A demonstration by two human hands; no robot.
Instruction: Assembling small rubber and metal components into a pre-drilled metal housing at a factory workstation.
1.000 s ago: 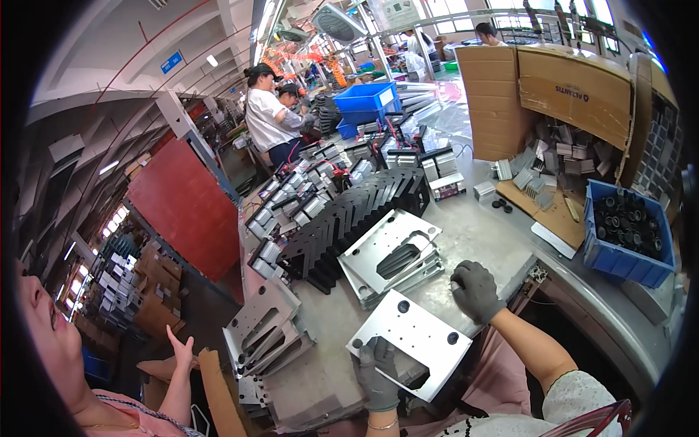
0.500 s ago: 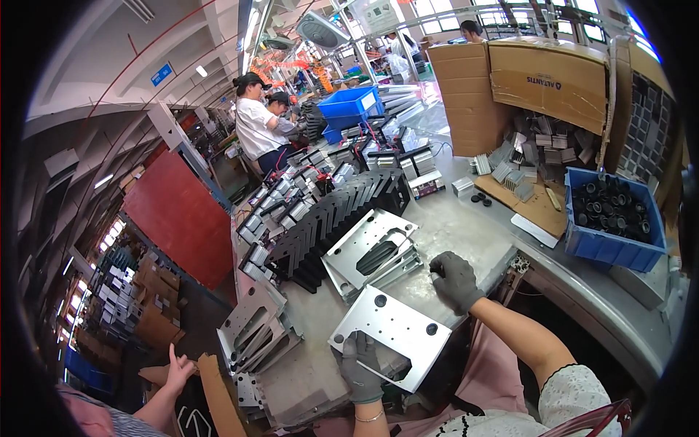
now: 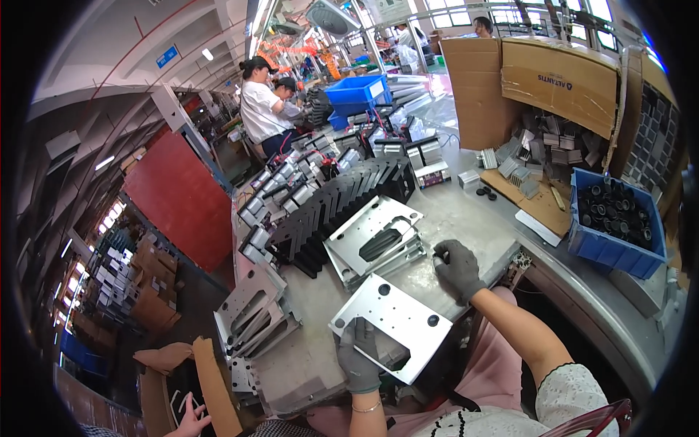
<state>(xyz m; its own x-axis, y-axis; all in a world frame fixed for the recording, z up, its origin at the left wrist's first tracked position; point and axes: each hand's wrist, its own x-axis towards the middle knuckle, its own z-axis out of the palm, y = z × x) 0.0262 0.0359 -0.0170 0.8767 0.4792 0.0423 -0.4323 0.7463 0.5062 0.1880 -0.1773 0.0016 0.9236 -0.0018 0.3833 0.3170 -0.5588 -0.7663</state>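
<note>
My gloved left hand (image 3: 358, 360) grips a silver metal plate (image 3: 408, 320) by the edge of its cut-out. Black round rubber plugs sit at two of the plate's corners, and the plate is tilted above the near edge of the table. To the right of it, my gloved right hand (image 3: 459, 271) hovers over the bench with its fingers curled together; whatever they may hold is hidden. Just beyond the held plate lies a stack of similar silver plates (image 3: 349, 244). More such plates (image 3: 247, 295) lean together at the left.
A row of black brackets (image 3: 313, 229) stands behind the stack. On the right, a blue bin (image 3: 619, 255) holds black round plugs, near a cardboard box (image 3: 553, 80) with metal blocks. A few loose plugs (image 3: 486, 192) lie on the table. Another person's hand (image 3: 191, 420) is at lower left.
The view has shifted slightly. My left hand still holds the plate, and my right hand stays curled beside it. The other person's hand at lower left has moved down toward an open carton.
</note>
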